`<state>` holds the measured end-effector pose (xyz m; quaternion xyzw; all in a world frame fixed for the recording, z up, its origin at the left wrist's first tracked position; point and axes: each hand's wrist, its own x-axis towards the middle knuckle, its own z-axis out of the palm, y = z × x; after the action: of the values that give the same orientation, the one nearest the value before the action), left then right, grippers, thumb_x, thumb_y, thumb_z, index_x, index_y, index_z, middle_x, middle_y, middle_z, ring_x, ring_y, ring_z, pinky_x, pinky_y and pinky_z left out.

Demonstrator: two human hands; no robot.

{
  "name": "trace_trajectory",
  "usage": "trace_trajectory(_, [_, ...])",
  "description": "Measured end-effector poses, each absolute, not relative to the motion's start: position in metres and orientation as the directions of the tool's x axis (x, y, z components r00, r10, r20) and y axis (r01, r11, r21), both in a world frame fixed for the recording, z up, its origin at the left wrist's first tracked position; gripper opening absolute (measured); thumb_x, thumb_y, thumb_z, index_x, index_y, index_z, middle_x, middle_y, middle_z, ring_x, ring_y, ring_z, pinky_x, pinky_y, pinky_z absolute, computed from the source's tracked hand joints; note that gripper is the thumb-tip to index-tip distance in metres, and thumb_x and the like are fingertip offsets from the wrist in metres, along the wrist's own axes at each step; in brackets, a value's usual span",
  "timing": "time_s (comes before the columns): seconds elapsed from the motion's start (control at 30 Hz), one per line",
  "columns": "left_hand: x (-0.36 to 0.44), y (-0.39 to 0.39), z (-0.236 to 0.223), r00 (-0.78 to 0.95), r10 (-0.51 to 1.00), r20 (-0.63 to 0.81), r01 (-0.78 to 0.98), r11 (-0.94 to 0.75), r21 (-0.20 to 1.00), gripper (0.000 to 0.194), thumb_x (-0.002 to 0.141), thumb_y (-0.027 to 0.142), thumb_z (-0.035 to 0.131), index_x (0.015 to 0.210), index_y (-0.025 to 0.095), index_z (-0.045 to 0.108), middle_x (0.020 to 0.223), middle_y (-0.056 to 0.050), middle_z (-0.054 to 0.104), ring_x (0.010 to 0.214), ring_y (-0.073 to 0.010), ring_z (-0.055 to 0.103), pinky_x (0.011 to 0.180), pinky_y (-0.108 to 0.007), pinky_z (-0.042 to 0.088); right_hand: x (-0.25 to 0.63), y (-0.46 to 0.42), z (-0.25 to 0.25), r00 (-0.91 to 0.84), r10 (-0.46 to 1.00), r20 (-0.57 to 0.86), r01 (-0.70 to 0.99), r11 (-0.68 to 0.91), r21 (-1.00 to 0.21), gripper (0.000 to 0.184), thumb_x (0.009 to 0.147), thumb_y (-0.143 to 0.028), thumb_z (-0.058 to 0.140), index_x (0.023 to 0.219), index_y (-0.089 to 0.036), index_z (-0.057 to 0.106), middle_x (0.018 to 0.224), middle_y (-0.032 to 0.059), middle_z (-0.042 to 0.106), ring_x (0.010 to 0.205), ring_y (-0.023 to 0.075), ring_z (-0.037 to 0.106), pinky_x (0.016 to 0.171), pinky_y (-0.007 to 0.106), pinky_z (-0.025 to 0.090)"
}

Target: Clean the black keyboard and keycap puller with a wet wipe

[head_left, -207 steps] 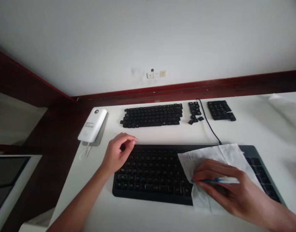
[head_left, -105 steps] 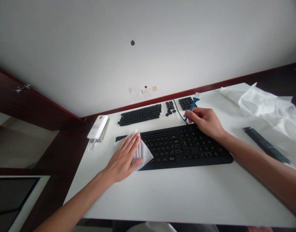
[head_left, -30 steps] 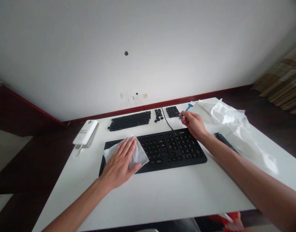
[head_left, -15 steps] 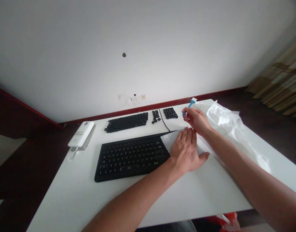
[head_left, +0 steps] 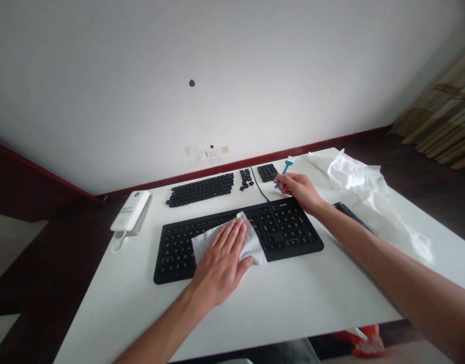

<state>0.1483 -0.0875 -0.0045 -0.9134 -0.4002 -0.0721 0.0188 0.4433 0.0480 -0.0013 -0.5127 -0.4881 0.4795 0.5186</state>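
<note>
**Flat Palm on the Wipe, Brush Pinched Clear of the Keys**

White table (head_left: 293, 308) across the lower view, its far edge along a dark red skirting board (head_left: 293, 151) below a white wall (head_left: 232, 76). Long black keyboard (head_left: 289, 232) lying keys-up beneath the left grip (head_left: 219, 268) and just short of the right grip (head_left: 298, 188). Crumpled white sheet (head_left: 354, 174) well to the right of the right grip, with a dark flat strip (head_left: 350, 212) partly under its near side (too dark and too covered to identify).

Left grip wide open, palm down and fingers spread, pressing a folded white wipe (head_left: 253, 242) onto the keys near the middle of the keyboard; a flat hand like this seems suited to keeping the cloth against many keycaps at once. Right grip nearly closed, thumb and fingers pinching a small blue brush (head_left: 284, 172) by its handle, raised just past the keyboard's far edge, apparently to keep it off the keys and away from the wipe.

Just beyond the right grip, a black numeric key block (head_left: 267, 172), a small cluster of loose keys (head_left: 246, 178) and a thin black cable (head_left: 259, 191) running down to the keyboard. Farther left, a detached strip of black keys (head_left: 200, 189). Well left of the left grip, a white power bank (head_left: 131, 210) with a looped white cable (head_left: 119, 246).
</note>
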Motion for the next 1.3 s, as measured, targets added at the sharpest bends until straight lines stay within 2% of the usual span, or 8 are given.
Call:
trace_trajectory(0.1, [0.11, -0.093, -0.005, 0.648, 0.746, 0.157, 0.755, -0.655, -0.005, 0.079, 0.109, 0.052, 0.039, 0.171, 0.014, 0.01, 0.175, -0.013, 0.021, 0.162, -0.0277, 0.026, 0.131, -0.046, 0.032, 0.438, 0.044, -0.001, 0.073, 0.997, 0.031, 0.053, 0.027, -0.998, 0.038, 0.083, -0.054, 0.074, 0.076, -0.016, 0.073, 0.066, 0.001, 0.058, 0.062, 0.0121, 0.045, 0.061, 0.03, 0.033])
trace_trajectory(0.37, [0.059, -0.108, -0.002, 0.647, 0.75, 0.137, 0.762, -0.644, -0.075, 0.089, 0.104, 0.059, 0.047, 0.171, 0.015, 0.008, 0.174, -0.014, 0.023, 0.159, -0.0319, 0.031, 0.128, -0.05, 0.036, 0.432, 0.04, 0.003, 0.18, 0.984, -0.012, -0.061, -0.002, -0.998, 0.025, 0.077, -0.041, 0.074, 0.072, -0.017, 0.072, 0.063, -0.0009, 0.051, 0.061, 0.0121, 0.038, 0.058, 0.031, 0.027])
trace_trajectory(0.7, [0.031, -0.118, -0.005, 0.632, 0.765, 0.123, 0.775, -0.625, -0.095, 0.09, 0.103, 0.06, 0.05, 0.171, 0.016, 0.01, 0.174, -0.012, 0.026, 0.158, -0.0315, 0.034, 0.127, -0.049, 0.039, 0.428, 0.037, -0.001, 0.232, 0.972, -0.032, -0.184, 0.011, -0.983, 0.03, 0.078, -0.045, 0.078, 0.074, -0.016, 0.072, 0.065, -0.0018, 0.05, 0.06, 0.0091, 0.037, 0.055, 0.027, 0.026])
trace_trajectory(0.97, [0.005, -0.1, 0.0, 0.696, 0.709, 0.117, 0.718, -0.692, -0.075, 0.087, 0.103, 0.059, 0.049, 0.171, 0.025, 0.005, 0.171, -0.008, 0.033, 0.157, -0.028, 0.038, 0.127, -0.047, 0.04, 0.419, 0.032, 0.001, 0.287, 0.956, -0.062, -0.254, 0.014, -0.967, 0.029, 0.075, -0.045, 0.08, 0.076, -0.017, 0.071, 0.065, -0.0019, 0.048, 0.058, 0.0101, 0.038, 0.053, 0.028, 0.029])
trace_trajectory(1.1, [0.023, -0.097, 0.007, 0.72, 0.69, 0.076, 0.694, -0.717, -0.069, 0.087, 0.104, 0.055, 0.05, 0.171, 0.021, 0.006, 0.173, -0.009, 0.028, 0.161, -0.029, 0.028, 0.13, -0.05, 0.033, 0.417, 0.032, 0.001, 0.297, 0.953, -0.064, -0.25, 0.013, -0.968, 0.029, 0.073, -0.046, 0.079, 0.075, -0.019, 0.07, 0.065, -0.0013, 0.048, 0.058, 0.0119, 0.039, 0.053, 0.03, 0.032])
trace_trajectory(1.3, [0.12, -0.085, 0.014, 0.886, 0.464, 0.012, 0.462, -0.884, 0.065, 0.069, 0.106, 0.034, 0.046, 0.169, 0.023, 0.02, 0.175, 0.0, 0.022, 0.164, -0.0197, 0.016, 0.136, -0.041, 0.02, 0.42, 0.035, -0.002, 0.226, 0.971, -0.081, -0.241, -0.025, -0.97, 0.031, 0.072, -0.049, 0.079, 0.075, -0.019, 0.068, 0.063, -0.0019, 0.048, 0.056, 0.0115, 0.036, 0.052, 0.03, 0.029])
